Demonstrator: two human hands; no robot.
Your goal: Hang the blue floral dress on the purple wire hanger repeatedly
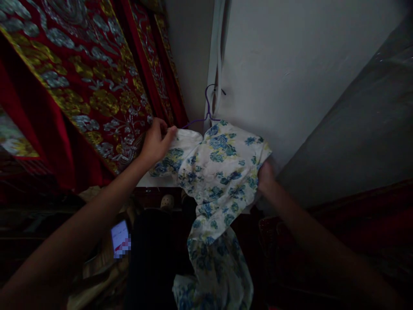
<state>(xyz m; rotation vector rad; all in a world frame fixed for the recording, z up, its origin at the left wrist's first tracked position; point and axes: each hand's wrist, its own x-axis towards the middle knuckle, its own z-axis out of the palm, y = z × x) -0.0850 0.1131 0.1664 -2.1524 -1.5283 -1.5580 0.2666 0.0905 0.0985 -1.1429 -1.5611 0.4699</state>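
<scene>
A white dress (222, 176) with blue flowers and yellow-green leaves hangs on a purple hanger (208, 107) in front of me. The hanger's hook is up by a dark nail (223, 91) at the wall; whether it rests on it I cannot tell. My left hand (158, 140) pinches the dress at its left shoulder, thumb on top. On the other side, my right hand (266, 175) reaches in under the right sleeve, and its fingers are hidden by the cloth. The lower part of the dress hangs twisted and folded below.
Red cloth (97, 64) embroidered in gold and silver hangs at the left. A white cable (219, 56) runs down the pale wall (290, 64). Below left lies a phone with a lit screen (119, 237). A clog-type shoe (167, 201) shows beneath the dress.
</scene>
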